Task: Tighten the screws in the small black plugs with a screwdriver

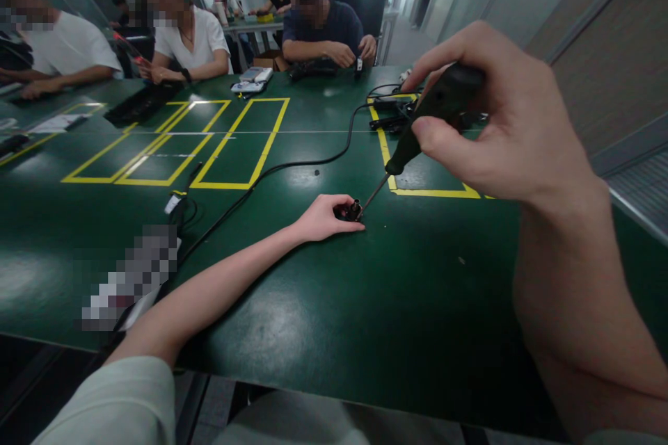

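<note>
My left hand point(321, 217) rests on the green table, its thumb and fingers closed around a small black part point(351, 211) with a short round post on top. The exact kind of this part is too small to make out. In my right hand point(501, 111) is a screwdriver point(404, 151) with a dark, thick handle and a thin metal shaft. The shaft slants down to the left, and its tip is at the right side of the small part. Whether the tip sits in a screw cannot be seen.
Yellow tape rectangles point(250, 185) mark the green table point(313, 306). A black cable point(297, 164) crosses it toward black gear point(391, 115) behind my right hand. A blurred-out object point(133, 278) lies by my left forearm. Several people sit across the table, one in dark blue point(326, 28).
</note>
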Demonstrator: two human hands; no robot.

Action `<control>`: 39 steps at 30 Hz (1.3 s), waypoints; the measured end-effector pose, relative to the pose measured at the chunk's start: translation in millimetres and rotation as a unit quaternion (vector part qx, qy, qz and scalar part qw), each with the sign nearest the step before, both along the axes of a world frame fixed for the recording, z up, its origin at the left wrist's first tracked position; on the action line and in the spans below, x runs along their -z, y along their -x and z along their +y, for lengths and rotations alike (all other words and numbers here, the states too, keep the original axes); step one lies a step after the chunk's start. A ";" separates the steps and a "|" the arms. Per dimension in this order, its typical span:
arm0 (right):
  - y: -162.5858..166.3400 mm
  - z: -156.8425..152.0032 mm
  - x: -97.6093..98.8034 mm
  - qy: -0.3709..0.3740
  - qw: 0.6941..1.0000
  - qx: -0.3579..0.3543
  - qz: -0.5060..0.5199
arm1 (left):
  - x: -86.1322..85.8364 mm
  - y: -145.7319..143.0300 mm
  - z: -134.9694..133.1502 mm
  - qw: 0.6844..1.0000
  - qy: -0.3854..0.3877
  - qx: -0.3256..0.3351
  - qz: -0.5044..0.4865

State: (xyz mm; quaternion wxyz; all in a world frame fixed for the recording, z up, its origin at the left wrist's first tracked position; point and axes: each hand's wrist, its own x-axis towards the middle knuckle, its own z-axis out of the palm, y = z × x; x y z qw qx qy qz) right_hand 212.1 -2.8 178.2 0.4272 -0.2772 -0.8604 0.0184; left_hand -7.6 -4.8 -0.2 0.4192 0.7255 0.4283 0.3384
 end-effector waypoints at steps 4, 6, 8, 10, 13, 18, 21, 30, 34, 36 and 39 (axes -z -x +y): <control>0.0 0.5 -0.1 -0.037 0.999 0.033 -0.009 | -0.5 0.1 -0.5 1.000 -0.001 -0.002 0.007; 0.3 0.7 -0.3 -0.037 0.998 0.050 -0.004 | -0.6 0.1 -0.4 1.000 0.002 -0.001 0.008; 0.5 0.7 -0.3 -0.028 0.998 0.051 -0.001 | -0.5 0.0 -0.2 1.000 0.004 -0.001 0.007; 0.5 0.6 0.0 -0.017 0.999 0.049 0.003 | -0.1 -0.1 0.2 1.000 0.005 0.000 0.003; 0.3 0.2 0.0 -0.006 0.999 0.040 0.009 | 0.6 -0.3 0.7 1.000 0.005 0.000 -0.004; 1.9 -1.3 -1.9 -0.026 0.998 0.057 0.001 | 1.0 -0.2 0.3 1.000 0.005 -0.002 0.000; 3.1 -1.4 -2.2 -0.018 0.998 0.050 0.019 | 1.0 -0.1 0.0 1.000 0.006 -0.001 -0.006; 1.5 2.1 1.9 -0.010 0.999 0.028 0.022 | 1.9 -0.1 0.4 1.000 0.005 -0.004 -0.002; 1.4 1.8 0.1 -0.035 0.998 0.046 0.017 | 1.9 -0.5 0.7 1.000 0.006 -0.006 -0.001; 1.4 1.9 -0.4 -0.042 0.997 0.060 0.014 | 1.3 -0.6 0.4 1.000 0.008 -0.004 -0.002; 1.8 2.7 0.7 -0.031 0.998 0.057 0.015 | 0.4 -0.6 -0.2 1.000 0.010 -0.001 -0.006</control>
